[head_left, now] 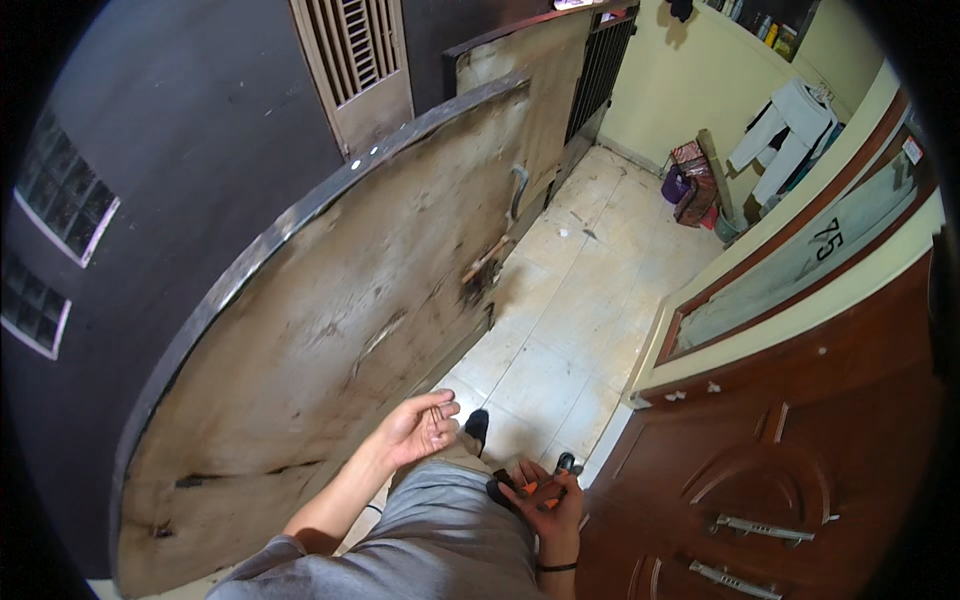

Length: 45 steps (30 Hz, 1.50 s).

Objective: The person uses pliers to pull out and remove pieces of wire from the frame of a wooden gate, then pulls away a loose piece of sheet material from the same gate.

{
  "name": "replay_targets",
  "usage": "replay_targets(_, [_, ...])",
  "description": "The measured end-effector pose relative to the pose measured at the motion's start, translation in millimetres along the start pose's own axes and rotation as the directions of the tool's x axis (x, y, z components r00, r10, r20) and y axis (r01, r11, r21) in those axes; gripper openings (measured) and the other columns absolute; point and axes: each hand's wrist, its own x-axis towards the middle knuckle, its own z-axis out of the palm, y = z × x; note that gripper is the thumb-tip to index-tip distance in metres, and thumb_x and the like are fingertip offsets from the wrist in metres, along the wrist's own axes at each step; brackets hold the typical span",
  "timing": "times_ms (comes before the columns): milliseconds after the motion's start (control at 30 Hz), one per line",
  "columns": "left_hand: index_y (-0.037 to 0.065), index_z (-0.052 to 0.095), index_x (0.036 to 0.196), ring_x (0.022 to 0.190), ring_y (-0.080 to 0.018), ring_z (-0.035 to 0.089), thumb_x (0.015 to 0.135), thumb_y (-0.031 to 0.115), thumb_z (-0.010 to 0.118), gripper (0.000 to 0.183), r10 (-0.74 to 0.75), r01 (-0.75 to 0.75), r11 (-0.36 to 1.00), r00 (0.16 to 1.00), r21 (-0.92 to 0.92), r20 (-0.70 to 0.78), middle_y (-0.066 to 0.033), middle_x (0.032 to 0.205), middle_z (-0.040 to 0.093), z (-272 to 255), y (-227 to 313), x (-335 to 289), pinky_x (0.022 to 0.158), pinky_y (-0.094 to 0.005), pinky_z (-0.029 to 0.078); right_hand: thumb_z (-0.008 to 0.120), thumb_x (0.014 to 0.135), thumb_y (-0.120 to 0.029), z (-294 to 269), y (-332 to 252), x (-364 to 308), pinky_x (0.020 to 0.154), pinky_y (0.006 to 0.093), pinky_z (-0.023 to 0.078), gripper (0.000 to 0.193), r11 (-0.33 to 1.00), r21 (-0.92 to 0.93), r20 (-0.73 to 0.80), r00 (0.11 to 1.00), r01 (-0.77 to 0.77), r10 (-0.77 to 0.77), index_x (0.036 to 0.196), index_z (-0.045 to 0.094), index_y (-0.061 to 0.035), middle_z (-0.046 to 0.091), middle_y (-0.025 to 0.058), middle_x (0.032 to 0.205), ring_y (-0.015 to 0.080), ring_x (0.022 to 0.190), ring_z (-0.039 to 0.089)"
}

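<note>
Dark grey wall (250, 110): stands behind the gate panel, at the upper left; 1 louvred tan door (365, 70) is set in it.
Metal gate panel (330, 290): tan-brown, scuffed, silver-grey frame; on the person's left, well apart from the tool.
Tiled floor (560, 300): pale tiles, between the gate panel and the wooden door.
Wooden door (660, 480): reddish brown, carved, on the person's right; carries 2 metal fittings (765, 527).
Light-coloured garment (797, 122): hangs at the far right, near the pale yellow wall (690, 100).
Purple bucket (676, 186): at the far end of the floor.
Left hand (420, 430): palm up, fingers curled toward the thumb, gap narrow; whether anything thin is pinched there, cannot tell.
Right hand (543, 495): fingers and thumb closed around the tool; black band (557, 568) at the wrist.
Orange-and-black tool (528, 489): inside the right-hand grip, crossing the fingers, partly covered by them; exact type, and whether 1 piece or more, cannot tell.
</note>
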Motion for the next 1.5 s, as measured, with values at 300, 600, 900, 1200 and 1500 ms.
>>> replay_targets(300, [0.006,0.057,0.12,0.057,-0.0063,0.036,0.108,0.011,0.052,0.014,-0.02,0.013,0.99,0.999,0.142,0.043,0.0024,0.076,0.042,69,44,85,0.046,-0.0208,0.038,0.056,0.087,-0.013,50,-108,80,0.101,0.0738,0.05,0.022,0.97,-0.051,-0.215,0.945,0.239,-0.244,0.108,0.05,-0.0094,0.059,0.0218,0.117,0.0448,0.112,0.065])
replay_targets(600, [0.007,0.063,0.102,0.059,-0.0031,0.039,0.099,0.012,0.07,0.009,0.871,-0.356,-0.028,0.449,0.934,0.198,0.0074,0.071,0.049,198,116,106,0.052,-0.0215,0.029,0.055,0.106,-0.043,153,-216,193,0.097,0.0741,0.051,0.032,0.94,-0.326,-0.094,0.986,0.1,-0.137,0.11,0.059,-0.0108,0.065,0.0163,0.114,0.0405,0.113,0.066])
replay_targets(900, [0.0,0.057,0.09,0.061,-0.0049,0.031,0.097,0.009,0.072,0.019,0.827,0.379,-0.488,-0.088,0.787,0.555,0.0031,0.066,0.042,328,227,139,0.053,-0.0264,0.024,0.052,0.11,-0.035,284,-335,312,0.085,0.0355,0.056,0.035,0.433,-0.81,0.327,0.918,0.395,-0.226,0.12,0.058,-0.0022,0.065,0.0108,0.111,0.019,0.095,0.066])
replay_targets(1200, [-0.001,0.056,0.082,0.052,-0.0327,0.04,0.091,0.031,0.079,0.041,0.83,0.598,-0.391,-0.1,0.699,0.549,-0.0178,0.059,0.045,307,253,159,0.053,-0.0408,0.036,0.049,0.111,-0.031,393,-363,324,0.08,0.0259,0.046,0.037,0.188,-0.784,0.583,0.806,0.591,-0.102,0.129,0.056,0.001,0.058,0.0029,0.095,0.009,0.082,0.054])
replay_targets(1500, [0.003,0.067,0.09,0.052,-0.0211,0.041,0.096,0.04,0.072,0.039,0.877,0.646,-0.32,-0.074,0.693,0.474,-0.0092,0.056,0.047,296,250,155,0.053,-0.0372,0.035,0.074,0.086,-0.024,448,-276,315,0.094,0.0474,0.042,0.027,-0.569,0.164,0.956,0.013,0.806,0.294,0.106,0.069,-0.0068,0.056,0.019,0.12,0.0357,0.11,0.054])
